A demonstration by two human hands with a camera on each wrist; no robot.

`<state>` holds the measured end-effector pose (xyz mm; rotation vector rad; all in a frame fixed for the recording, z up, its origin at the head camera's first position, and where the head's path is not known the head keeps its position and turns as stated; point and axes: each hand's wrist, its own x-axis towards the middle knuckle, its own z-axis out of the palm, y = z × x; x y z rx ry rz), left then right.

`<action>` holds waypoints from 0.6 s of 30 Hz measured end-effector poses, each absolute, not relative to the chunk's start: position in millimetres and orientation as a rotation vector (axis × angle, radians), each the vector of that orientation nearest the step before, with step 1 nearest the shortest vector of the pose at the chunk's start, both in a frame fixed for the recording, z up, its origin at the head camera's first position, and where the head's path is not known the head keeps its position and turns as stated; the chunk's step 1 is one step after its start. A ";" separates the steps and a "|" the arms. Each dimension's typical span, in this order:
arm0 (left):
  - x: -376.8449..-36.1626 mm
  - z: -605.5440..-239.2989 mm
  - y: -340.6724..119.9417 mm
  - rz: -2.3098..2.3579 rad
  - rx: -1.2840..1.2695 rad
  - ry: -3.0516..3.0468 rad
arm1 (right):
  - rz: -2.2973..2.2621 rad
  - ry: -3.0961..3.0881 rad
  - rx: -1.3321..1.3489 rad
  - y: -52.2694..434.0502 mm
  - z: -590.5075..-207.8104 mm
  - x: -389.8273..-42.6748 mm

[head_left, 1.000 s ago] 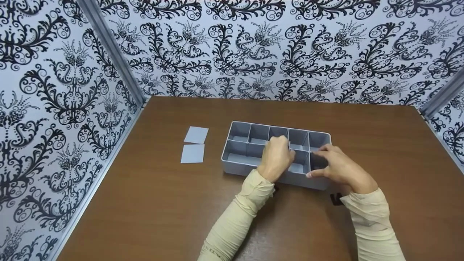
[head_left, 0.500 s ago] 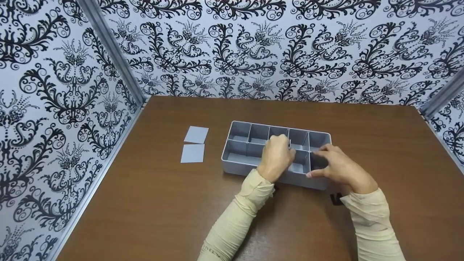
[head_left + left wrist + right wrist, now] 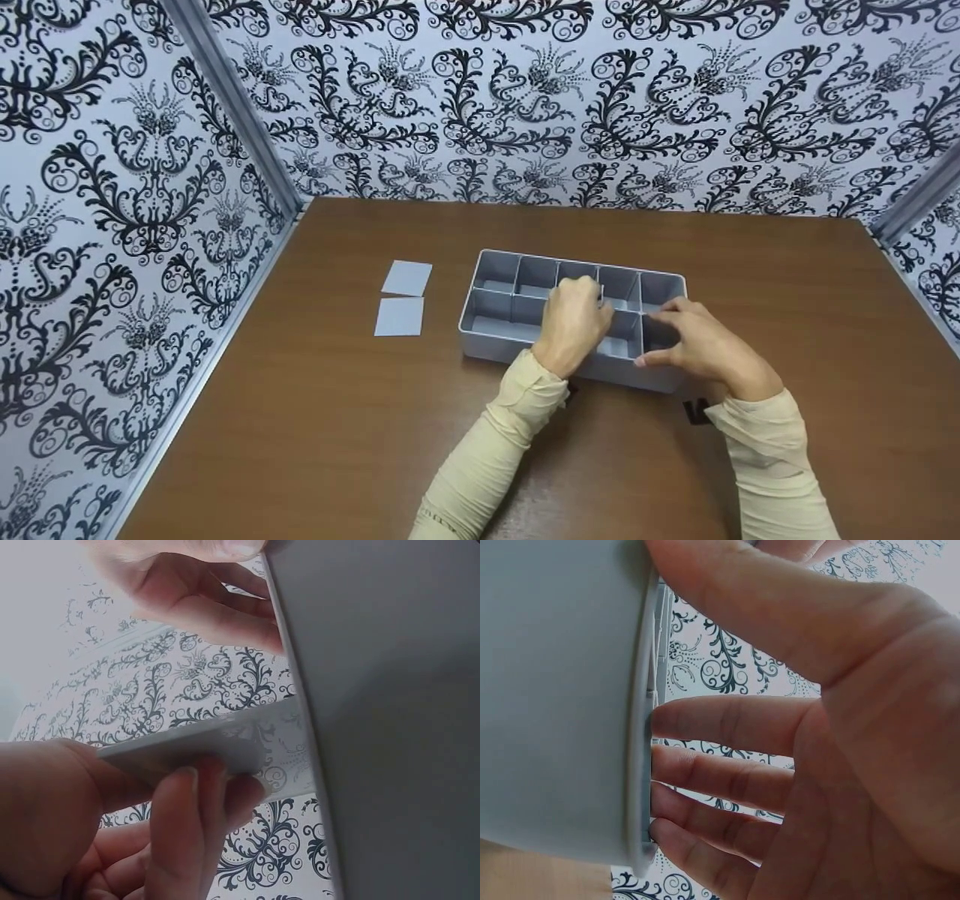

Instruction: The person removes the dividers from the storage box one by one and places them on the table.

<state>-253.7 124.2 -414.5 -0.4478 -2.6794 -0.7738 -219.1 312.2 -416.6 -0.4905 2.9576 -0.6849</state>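
A grey organizer box, split into compartments by thin dividers, stands in the middle of the table in the head view. My left hand is over its middle, knuckles up. In the left wrist view its thumb and fingers pinch a thin flat grey divider panel that reaches toward the box wall. At the box's right end is my right hand, its thumb at the front wall and fingers reaching over the compartments. The right wrist view shows those fingertips right at the rim.
Two flat grey square panels, the farther one and the nearer one, lie left of the box. Small dark marks show on the brown table by the right sleeve. Patterned walls bound the back and sides.
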 end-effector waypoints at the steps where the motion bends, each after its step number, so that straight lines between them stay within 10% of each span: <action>1: -253.6 -414.3 124.2 -0.772 -0.448 -2.677 | -0.685 2.958 -0.491 312.1 -416.6 -219.1; 18: -250.2 -409.2 122.4 -0.720 -0.457 -2.594 | -0.683 2.957 -0.494 313.0 -417.0 -218.6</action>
